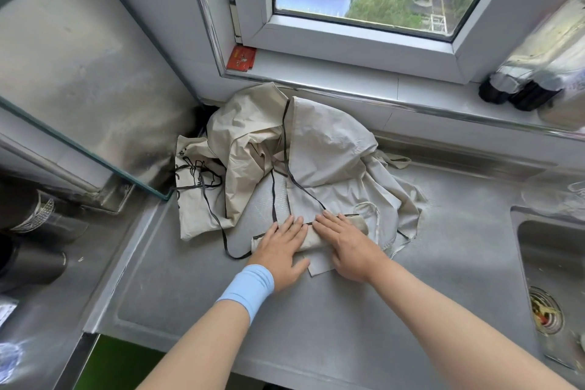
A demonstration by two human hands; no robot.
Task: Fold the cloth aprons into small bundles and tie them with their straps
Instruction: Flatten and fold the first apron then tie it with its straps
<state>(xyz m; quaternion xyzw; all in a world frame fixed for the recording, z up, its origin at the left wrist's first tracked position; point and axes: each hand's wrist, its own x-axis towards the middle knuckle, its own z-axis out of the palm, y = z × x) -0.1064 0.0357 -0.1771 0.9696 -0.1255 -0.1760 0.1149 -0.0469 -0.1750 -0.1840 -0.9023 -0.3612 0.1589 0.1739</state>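
A heap of beige cloth aprons [329, 149] with thin black straps [286, 149] lies on the steel counter under the window. One apron's near edge is rolled into a narrow band [311, 239]. My left hand [280, 252], with a light blue wristband, lies flat on the left part of that roll, fingers spread. Flat on the right part of the roll rests my right hand [346, 245]. Both palms press the cloth down; neither hand grips it. A loose black strap [234, 252] loops on the counter to the left of the roll.
A steel sink [550, 279] with a drain strainer sits at the right. Glass panel [79, 149] and a stove area stand at the left. Dark bottles [519, 92] rest on the windowsill at right, a red card [242, 57] at its left end.
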